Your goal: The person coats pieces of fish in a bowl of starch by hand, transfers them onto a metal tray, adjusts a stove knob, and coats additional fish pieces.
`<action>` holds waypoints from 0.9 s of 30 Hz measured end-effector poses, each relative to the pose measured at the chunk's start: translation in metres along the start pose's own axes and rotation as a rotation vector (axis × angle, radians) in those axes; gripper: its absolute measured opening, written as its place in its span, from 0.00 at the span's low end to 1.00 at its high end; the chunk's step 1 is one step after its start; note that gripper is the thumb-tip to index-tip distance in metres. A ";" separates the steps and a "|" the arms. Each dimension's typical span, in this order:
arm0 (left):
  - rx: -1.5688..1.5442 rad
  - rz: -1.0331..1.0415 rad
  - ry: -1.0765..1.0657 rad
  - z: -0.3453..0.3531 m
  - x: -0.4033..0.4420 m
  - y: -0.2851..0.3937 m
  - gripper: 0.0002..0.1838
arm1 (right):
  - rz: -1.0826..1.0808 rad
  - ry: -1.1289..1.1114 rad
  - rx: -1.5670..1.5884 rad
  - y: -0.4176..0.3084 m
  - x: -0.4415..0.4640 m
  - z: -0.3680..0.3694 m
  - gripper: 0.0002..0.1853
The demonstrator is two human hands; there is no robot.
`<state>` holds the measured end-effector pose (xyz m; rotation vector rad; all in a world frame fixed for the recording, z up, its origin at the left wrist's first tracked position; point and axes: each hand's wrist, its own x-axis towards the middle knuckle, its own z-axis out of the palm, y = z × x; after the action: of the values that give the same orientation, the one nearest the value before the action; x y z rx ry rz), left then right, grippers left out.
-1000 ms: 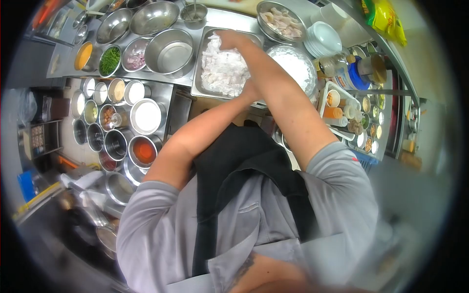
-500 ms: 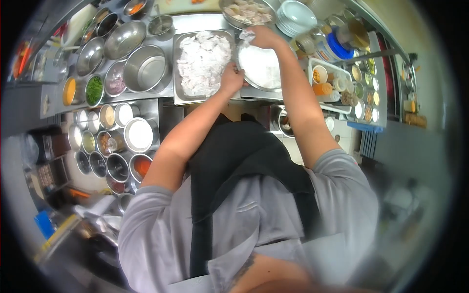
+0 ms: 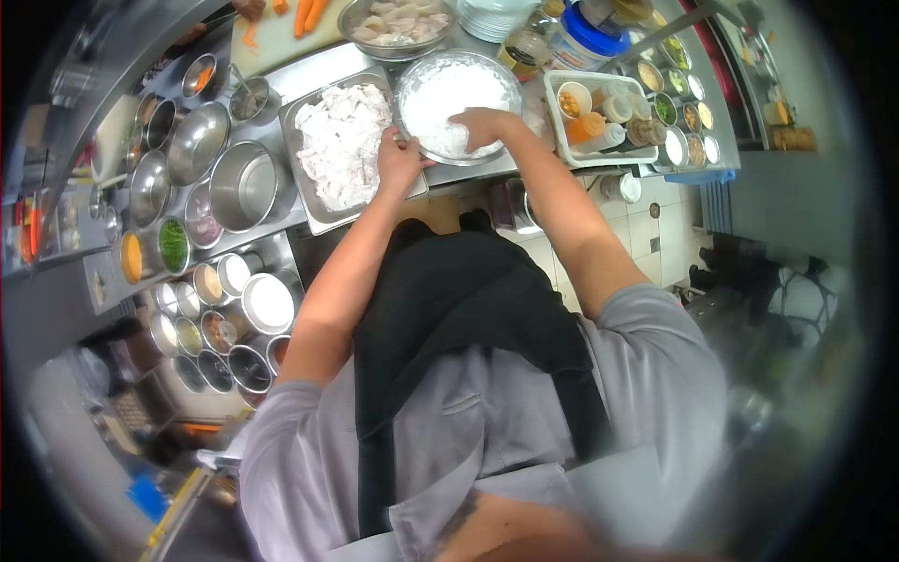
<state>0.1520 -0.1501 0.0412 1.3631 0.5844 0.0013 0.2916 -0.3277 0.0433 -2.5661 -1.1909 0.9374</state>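
A steel bowl of white powder [image 3: 457,86] stands at the upper middle. My right hand [image 3: 483,129] reaches into its near side, with the fingertips hidden in the powder; whether they hold a piece cannot be seen. My left hand [image 3: 401,161] is at the bowl's near left rim, thumb and fingers closed around the edge. Left of it lies a steel tray [image 3: 292,140] filled with powder-coated pieces [image 3: 342,140]. Behind the powder stands a steel bowl of pale raw meat pieces [image 3: 395,22].
A cutting board [image 3: 272,51] with carrots [image 3: 309,16] lies at the back, near another person's hand [image 3: 249,8]. A white basket of bottles [image 3: 604,155] stands right. Plates [image 3: 494,21] are stacked behind. An empty steel pot [image 3: 245,185] and several bowls stand left.
My right hand has gone from the far rim, where it held a whitish piece, down into the powder. My left hand stays by the rim. The whole view has turned and shifted.
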 end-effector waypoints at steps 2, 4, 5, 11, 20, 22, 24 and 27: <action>0.012 -0.006 -0.011 -0.001 0.000 0.001 0.25 | -0.029 0.033 -0.003 0.000 0.001 0.004 0.36; 0.018 -0.015 -0.010 0.000 0.000 0.001 0.25 | -0.068 0.057 -0.011 -0.002 -0.001 0.002 0.34; 0.021 -0.011 -0.012 0.000 0.000 0.001 0.24 | -0.039 0.119 -0.004 -0.004 -0.004 -0.004 0.31; 0.028 -0.001 -0.011 -0.001 0.001 -0.002 0.24 | 0.002 0.199 0.037 -0.014 -0.017 -0.027 0.29; 0.032 -0.008 -0.015 -0.003 0.004 0.000 0.25 | 0.021 0.065 -0.257 -0.040 -0.011 -0.006 0.17; 0.035 -0.019 -0.016 -0.003 0.005 0.002 0.26 | 0.005 0.096 -0.259 -0.033 -0.008 -0.007 0.17; 0.067 0.001 -0.022 -0.005 0.006 0.001 0.25 | -0.017 0.119 -0.259 -0.027 -0.008 -0.011 0.18; 0.031 -0.001 -0.029 -0.004 0.007 0.001 0.25 | -0.135 0.267 -0.180 -0.018 -0.012 -0.032 0.19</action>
<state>0.1571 -0.1438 0.0387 1.3903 0.5629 -0.0282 0.2932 -0.3209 0.0817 -2.5992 -1.4006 0.4614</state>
